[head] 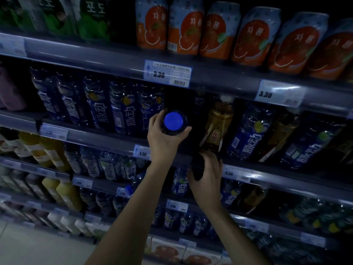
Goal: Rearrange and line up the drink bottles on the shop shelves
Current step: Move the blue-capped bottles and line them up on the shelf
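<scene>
- Blue-capped dark plastic bottle (175,122) is sitting gripped in your left hand (164,138), cap facing you, at the gap in the second shelf's row.
- Your right hand (207,175) is curling loosely at the grey shelf edge (267,170), holding nothing, just below the gold-labelled brown bottle (217,127).
- Blue bottles leftward are standing lined up; the right side is looking mixed, so sorting is remaining.
- Dim shop aisle, pale floor.
</scene>
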The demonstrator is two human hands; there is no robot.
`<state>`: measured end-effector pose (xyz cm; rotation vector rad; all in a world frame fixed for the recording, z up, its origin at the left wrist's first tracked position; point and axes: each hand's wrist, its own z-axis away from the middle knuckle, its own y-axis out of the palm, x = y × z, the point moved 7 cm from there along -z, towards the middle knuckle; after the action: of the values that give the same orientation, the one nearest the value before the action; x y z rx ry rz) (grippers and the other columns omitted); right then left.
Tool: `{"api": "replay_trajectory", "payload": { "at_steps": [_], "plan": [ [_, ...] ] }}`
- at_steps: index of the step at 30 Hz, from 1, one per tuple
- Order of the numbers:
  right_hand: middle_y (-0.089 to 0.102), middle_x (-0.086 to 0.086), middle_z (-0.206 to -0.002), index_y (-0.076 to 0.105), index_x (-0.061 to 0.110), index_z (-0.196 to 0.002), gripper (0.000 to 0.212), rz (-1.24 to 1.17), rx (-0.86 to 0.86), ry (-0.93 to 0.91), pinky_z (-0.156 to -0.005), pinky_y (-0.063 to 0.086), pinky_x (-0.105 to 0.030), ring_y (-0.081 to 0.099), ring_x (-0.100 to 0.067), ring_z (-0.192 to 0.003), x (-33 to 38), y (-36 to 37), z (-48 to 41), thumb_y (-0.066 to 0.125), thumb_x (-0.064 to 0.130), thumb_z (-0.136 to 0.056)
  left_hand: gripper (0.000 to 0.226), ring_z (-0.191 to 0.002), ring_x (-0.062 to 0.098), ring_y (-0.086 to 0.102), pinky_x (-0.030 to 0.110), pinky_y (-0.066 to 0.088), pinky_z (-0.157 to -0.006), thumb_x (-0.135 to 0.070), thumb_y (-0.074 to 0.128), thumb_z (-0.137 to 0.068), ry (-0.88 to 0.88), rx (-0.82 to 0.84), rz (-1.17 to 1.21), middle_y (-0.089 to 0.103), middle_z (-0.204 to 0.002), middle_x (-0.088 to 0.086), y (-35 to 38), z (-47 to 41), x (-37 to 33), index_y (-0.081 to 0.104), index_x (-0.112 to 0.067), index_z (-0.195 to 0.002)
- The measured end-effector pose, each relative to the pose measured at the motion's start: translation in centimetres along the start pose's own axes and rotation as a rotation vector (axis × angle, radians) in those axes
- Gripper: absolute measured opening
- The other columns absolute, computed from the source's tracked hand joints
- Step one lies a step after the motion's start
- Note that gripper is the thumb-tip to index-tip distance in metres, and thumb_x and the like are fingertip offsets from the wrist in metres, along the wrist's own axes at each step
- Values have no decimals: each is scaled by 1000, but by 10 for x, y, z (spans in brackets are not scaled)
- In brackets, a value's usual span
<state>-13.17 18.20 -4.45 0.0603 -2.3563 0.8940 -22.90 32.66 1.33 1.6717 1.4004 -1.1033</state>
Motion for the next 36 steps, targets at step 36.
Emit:
{"api": "replay_trajectory", "payload": {
  "at_steps": [36],
  "plan": [
    [48, -8, -137, 47, 9, -131, 54, -34, 3, 23, -117, 13, -51, 36, -22, -136, -5, 1, 2, 68, 18, -83, 103, -127, 16, 45, 19, 38, -98, -38, 85, -66, -27, 19, -91, 50, -140, 7, 33, -47, -7, 27, -17, -148]
  ]
}}
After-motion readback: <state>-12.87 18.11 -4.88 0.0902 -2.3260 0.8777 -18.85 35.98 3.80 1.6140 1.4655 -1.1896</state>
